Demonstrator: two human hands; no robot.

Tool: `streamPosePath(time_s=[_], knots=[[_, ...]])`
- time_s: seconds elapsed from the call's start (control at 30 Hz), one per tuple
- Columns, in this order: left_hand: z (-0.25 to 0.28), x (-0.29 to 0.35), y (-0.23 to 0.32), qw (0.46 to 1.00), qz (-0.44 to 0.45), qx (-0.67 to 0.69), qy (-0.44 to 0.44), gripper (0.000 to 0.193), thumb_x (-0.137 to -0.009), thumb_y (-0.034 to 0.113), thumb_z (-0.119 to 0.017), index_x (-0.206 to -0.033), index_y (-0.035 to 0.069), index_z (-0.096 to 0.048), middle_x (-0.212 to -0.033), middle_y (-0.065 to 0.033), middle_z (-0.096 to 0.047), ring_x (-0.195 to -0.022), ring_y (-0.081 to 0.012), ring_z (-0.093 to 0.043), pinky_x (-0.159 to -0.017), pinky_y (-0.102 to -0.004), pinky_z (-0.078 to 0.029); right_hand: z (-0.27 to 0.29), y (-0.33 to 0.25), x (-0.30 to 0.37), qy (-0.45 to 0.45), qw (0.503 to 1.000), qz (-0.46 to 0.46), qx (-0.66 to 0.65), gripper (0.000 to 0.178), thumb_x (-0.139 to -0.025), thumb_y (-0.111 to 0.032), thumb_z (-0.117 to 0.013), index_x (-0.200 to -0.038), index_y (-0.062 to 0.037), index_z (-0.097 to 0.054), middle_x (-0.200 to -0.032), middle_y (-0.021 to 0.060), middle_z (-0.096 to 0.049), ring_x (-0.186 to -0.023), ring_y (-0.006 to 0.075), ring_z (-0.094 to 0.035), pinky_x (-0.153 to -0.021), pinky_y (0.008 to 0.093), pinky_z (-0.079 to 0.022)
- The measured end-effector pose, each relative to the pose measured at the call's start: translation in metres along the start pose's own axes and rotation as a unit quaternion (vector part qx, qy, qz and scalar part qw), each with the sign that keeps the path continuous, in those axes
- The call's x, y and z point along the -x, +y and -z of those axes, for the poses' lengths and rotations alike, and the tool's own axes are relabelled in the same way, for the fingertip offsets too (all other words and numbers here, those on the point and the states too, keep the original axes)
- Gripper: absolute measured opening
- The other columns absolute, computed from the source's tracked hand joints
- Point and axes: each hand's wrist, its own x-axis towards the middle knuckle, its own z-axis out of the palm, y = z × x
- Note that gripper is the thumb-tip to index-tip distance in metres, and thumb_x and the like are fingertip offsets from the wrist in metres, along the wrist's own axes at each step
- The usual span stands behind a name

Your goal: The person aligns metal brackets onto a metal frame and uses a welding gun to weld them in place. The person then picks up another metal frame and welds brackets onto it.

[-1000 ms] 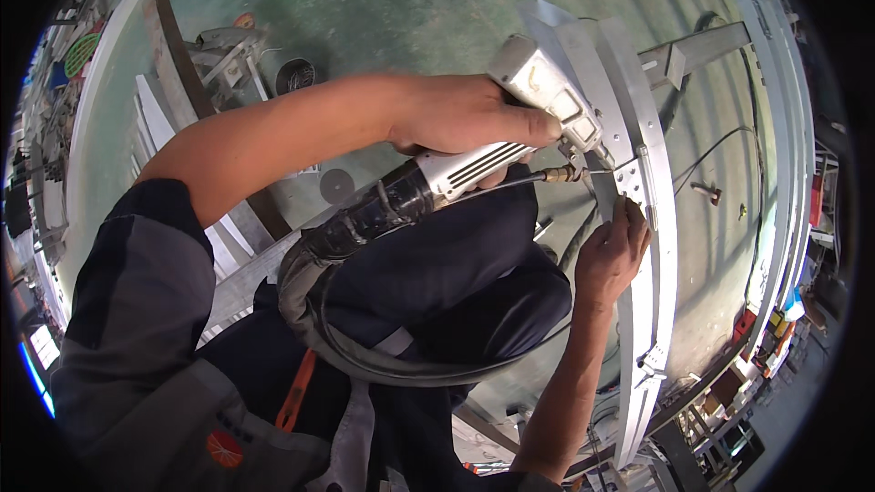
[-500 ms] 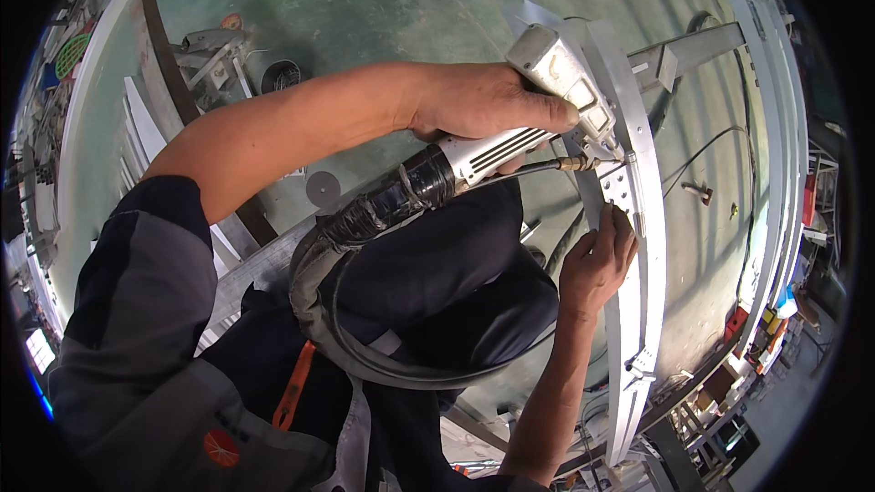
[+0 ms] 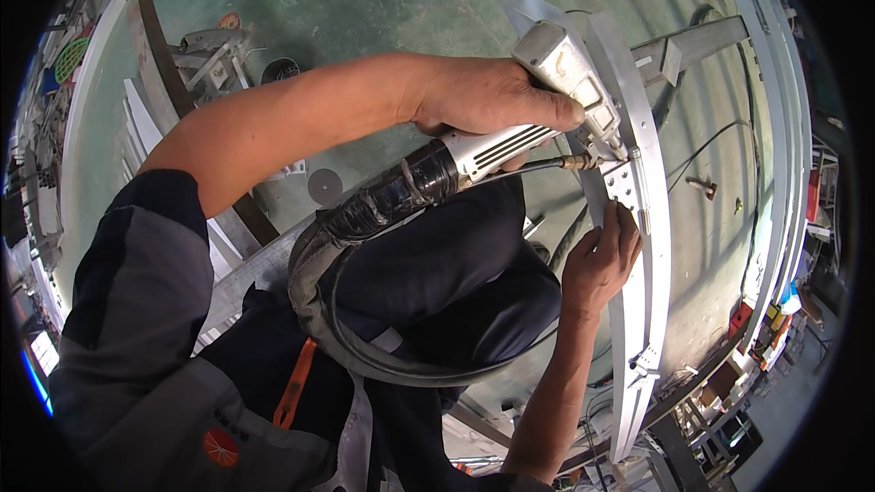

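My left hand [image 3: 497, 100] is wrapped round the slotted body of a silver-white, gun-shaped power tool [image 3: 579, 82]. Black tape binds its rear end to a thick sheathed hose [image 3: 314, 278] that loops over my lap. The tool's narrow tip points down at a small hinge plate with holes [image 3: 622, 184], which lies on a long pale metal profile [image 3: 629, 346]. Whether the tip touches it, I cannot tell. With fingers pressed together, my right hand [image 3: 602, 255] pinches the near end of the plate. A thin line with a brass fitting [image 3: 579, 162] runs beneath the tool.
A grey metal bar [image 3: 697, 46] crosses behind the profile, and long pale profiles [image 3: 775, 155] stand at the right. On the green floor [image 3: 410, 0] lie a grey disc [image 3: 324, 187], a small brown piece [image 3: 702, 188] and cables. Scrap metal [image 3: 214, 50] is heaped at the far left.
The whole view has shifted slightly, with the tool, profile and both hands a little farther right in the picture. Both hands keep their grip.
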Motion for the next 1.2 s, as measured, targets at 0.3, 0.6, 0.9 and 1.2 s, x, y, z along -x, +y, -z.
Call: streamPosePath(time_s=[0.3, 0.6, 0.9, 1.2], knots=[[0.001, -0.001, 0.003, 1.000, 0.005, -0.005, -0.014, 0.053, -0.107, 0.049, -0.055, -0.137, 0.005, -0.058, -0.077, -0.0095, -0.069, -0.061, -0.0136, -0.068, -0.051, -0.0302, -0.056, 0.000, -0.001, -0.001, 0.002, 1.000, 0.000, -0.008, 0.037, -0.089, 0.006, -0.060, -0.124, 0.0007, -0.069, -0.126, 0.0148, -0.066, -0.115, 0.0376, -0.062, -0.099, 0.0476, -0.052], [-0.002, 0.006, 0.006, 1.000, -0.002, -0.024, -0.014, 0.053, -0.108, 0.048, -0.053, -0.139, 0.004, -0.057, -0.078, -0.0093, -0.069, -0.062, -0.0137, -0.068, -0.051, -0.0300, -0.056, -0.001, -0.001, -0.001, 0.009, 1.000, 0.001, 0.001, 0.038, -0.088, 0.006, -0.060, -0.124, 0.0006, -0.069, -0.126, 0.0148, -0.066, -0.115, 0.0375, -0.062, -0.098, 0.0471, -0.053], [-0.003, 0.011, 0.000, 0.999, 0.000, -0.034, -0.005, 0.058, -0.107, 0.051, -0.054, -0.139, 0.003, -0.056, -0.076, -0.0087, -0.068, -0.061, -0.0130, -0.068, -0.051, -0.0293, -0.057, -0.002, -0.001, 0.000, 0.011, 1.000, -0.010, 0.000, 0.037, -0.088, 0.005, -0.059, -0.123, 0.0001, -0.070, -0.126, 0.0138, -0.066, -0.115, 0.0371, -0.062, -0.099, 0.0465, -0.053], [-0.006, 0.026, 0.006, 0.999, 0.016, -0.033, -0.015, 0.058, -0.108, 0.051, -0.054, -0.141, 0.003, -0.055, -0.085, -0.0079, -0.068, -0.067, -0.0121, -0.070, -0.052, -0.0286, -0.059, -0.002, 0.000, 0.000, 0.016, 1.000, 0.002, 0.003, 0.037, -0.088, 0.006, -0.058, -0.123, 0.0003, -0.069, -0.126, 0.0141, -0.066, -0.115, 0.0377, -0.062, -0.098, 0.0472, -0.053]])
